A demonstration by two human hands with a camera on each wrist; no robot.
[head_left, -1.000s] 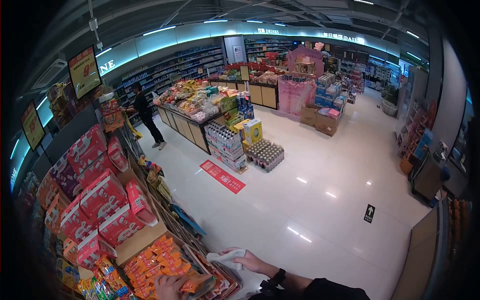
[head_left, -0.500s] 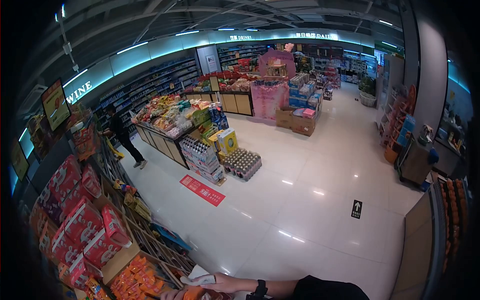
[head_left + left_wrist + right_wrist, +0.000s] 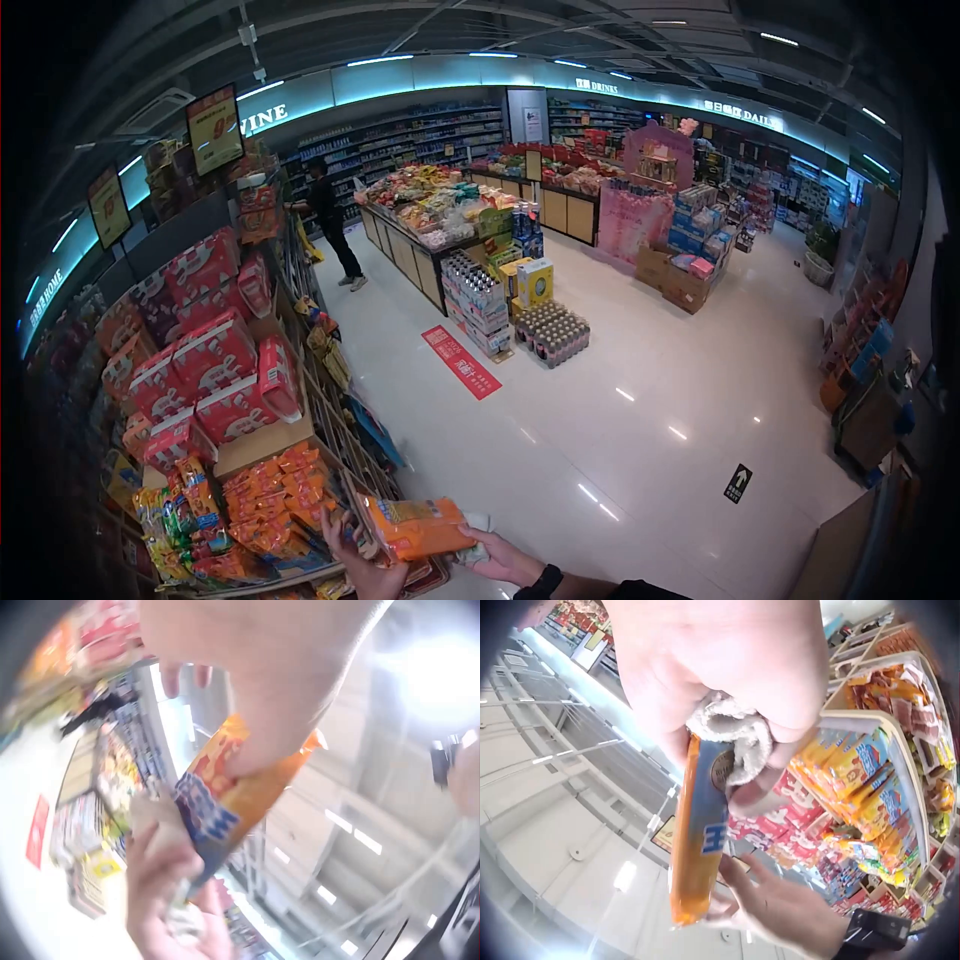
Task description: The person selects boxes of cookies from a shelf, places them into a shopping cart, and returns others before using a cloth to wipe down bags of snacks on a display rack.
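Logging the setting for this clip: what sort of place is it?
A supermarket, most likely: long stocked shelves under a WINE sign, stacked drink pallets on the floor, and a snack rack beside the hands.

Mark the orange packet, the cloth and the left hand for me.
orange packet [image 3: 418, 528], head view, middle of its front face.
cloth [image 3: 731, 735], right wrist view, the bunched white fabric under the fingers.
left hand [image 3: 368, 572], head view, the palm below the packet.
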